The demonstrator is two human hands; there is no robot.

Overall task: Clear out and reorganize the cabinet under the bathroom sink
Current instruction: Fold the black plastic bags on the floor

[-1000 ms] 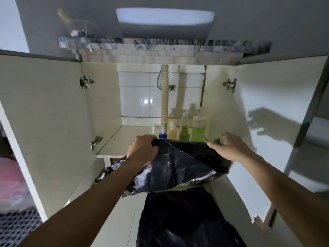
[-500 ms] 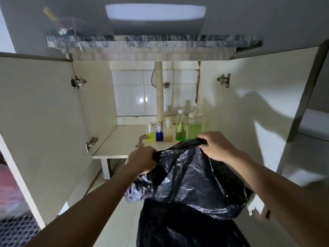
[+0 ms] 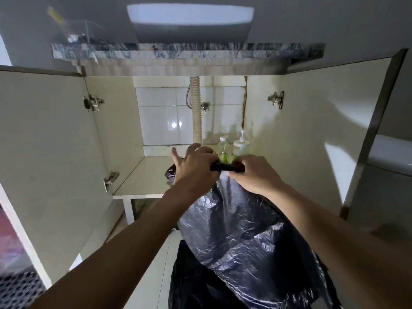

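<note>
Both hands, left hand (image 3: 196, 168) and right hand (image 3: 256, 175), are pinched close together on the twisted neck of a black plastic bag (image 3: 245, 230), held up just before the cabinet shelf (image 3: 142, 179). Behind them on the shelf stand a green bottle (image 3: 223, 150) and a pump bottle (image 3: 242, 147). I'd worry the thin film tears if yanked, or a swing topples those bottles.

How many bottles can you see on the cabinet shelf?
2. A clear bottle with green liquid stands right of the drain hose; a pump bottle stands just right of it. The hands and black bag may hide more.
</note>
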